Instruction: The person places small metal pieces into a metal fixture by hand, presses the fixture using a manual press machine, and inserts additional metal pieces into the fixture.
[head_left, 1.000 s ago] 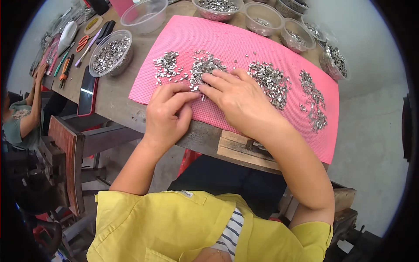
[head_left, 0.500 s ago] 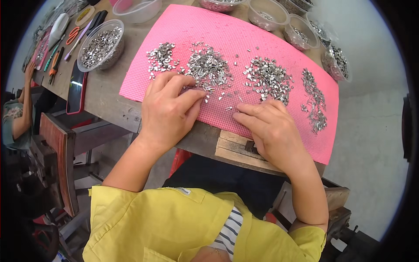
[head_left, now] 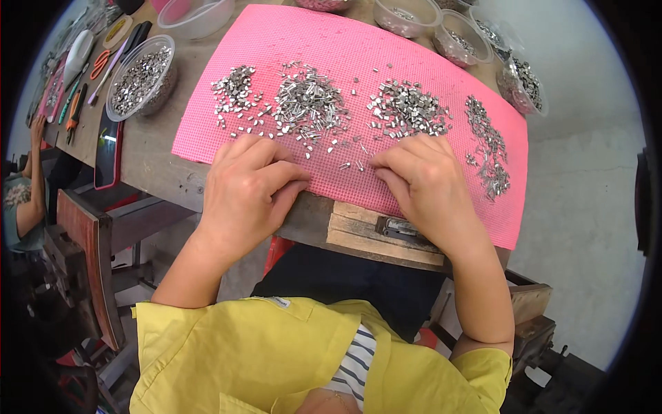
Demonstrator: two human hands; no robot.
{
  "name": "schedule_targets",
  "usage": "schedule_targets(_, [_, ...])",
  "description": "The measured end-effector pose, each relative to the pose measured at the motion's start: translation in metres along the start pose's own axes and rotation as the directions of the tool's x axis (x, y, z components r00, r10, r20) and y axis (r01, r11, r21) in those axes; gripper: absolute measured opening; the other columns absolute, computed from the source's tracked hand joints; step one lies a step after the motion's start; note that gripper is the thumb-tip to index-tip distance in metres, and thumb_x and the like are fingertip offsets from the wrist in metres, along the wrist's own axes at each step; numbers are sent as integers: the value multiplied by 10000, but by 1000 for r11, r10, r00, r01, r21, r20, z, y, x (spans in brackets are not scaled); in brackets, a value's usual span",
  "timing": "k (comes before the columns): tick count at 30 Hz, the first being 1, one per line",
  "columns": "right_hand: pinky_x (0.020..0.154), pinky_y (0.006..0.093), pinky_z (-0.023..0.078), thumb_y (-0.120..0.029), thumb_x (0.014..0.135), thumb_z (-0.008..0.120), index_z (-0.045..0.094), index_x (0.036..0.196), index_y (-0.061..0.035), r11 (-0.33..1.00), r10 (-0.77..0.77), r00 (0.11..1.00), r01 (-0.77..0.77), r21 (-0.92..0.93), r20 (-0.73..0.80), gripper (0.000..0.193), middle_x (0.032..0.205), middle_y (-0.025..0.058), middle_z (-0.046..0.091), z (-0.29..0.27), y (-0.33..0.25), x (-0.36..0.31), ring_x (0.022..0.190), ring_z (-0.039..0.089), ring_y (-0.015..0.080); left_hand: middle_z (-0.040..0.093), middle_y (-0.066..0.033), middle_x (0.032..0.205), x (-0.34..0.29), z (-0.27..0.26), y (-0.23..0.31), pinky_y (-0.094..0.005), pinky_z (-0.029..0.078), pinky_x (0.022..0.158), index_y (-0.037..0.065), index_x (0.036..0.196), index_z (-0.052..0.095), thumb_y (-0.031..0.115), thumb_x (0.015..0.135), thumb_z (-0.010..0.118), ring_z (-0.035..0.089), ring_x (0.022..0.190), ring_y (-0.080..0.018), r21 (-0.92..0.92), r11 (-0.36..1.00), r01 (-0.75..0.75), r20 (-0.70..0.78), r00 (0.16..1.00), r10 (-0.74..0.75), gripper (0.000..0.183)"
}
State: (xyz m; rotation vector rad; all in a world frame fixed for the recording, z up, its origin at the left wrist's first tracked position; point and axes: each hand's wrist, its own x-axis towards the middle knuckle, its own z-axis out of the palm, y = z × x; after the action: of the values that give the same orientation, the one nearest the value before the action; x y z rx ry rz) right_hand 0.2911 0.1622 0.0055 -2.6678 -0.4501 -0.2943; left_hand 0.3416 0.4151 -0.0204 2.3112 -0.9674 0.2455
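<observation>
Several heaps of small silvery metal pieces lie on a pink textured mat. My left hand rests at the mat's near edge, fingers curled and thumb against forefinger; anything in that pinch is hidden. It is nearest to the left heap of chips and the heap of short metal pins. My right hand is closed too, fingertips down on the mat just below the heap of chunky pieces; I cannot make out what they hold. A few loose pins lie between the hands. A narrow heap is at far right.
A clear tub of metal pieces stands left, by a phone, orange-handled scissors and other tools. More tubs line the far side. A wooden block juts from the near edge. Another person's arm shows at far left.
My left hand has drawn back from the pin heap toward the mat's near edge, its fingers more curled. My right hand's fingers have bunched together. The whole view has shifted slightly.
</observation>
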Motion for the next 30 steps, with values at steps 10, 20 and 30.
schedule_targets(10, [768, 440, 484, -11, 827, 654, 648, 859, -61, 999, -40, 994, 40, -2, -101, 59, 827, 108, 605, 11, 6, 3, 838, 646, 321, 658, 22, 849, 1, 0, 7, -374, 435, 748, 153, 848, 772, 114, 739, 831, 621, 859, -212, 162, 986, -23, -21, 999, 27, 130])
schedule_targets(20, [731, 415, 525, 23, 798, 740, 682, 993, -65, 971, 198, 962, -165, 174, -190, 222, 884, 91, 618, -18, 12, -62, 816, 652, 314, 637, -70, 871, 11, 14, 26, -406, 435, 748, 62, 911, 674, 58, 836, 744, 600, 837, -300, -11, 1000, -10, -14, 1000, 10, 102])
schedule_targets(30, [782, 404, 457, -94, 839, 772, 721, 931, -61, 996, 80, 991, -83, -17, -106, 110, 879, 76, 645, -7, 4, -47, 862, 612, 282, 658, -55, 894, 9, 20, 42, -391, 443, 758, 70, 916, 673, 35, 824, 739, 606, 835, -281, -57, 998, -32, -20, 999, 30, 119])
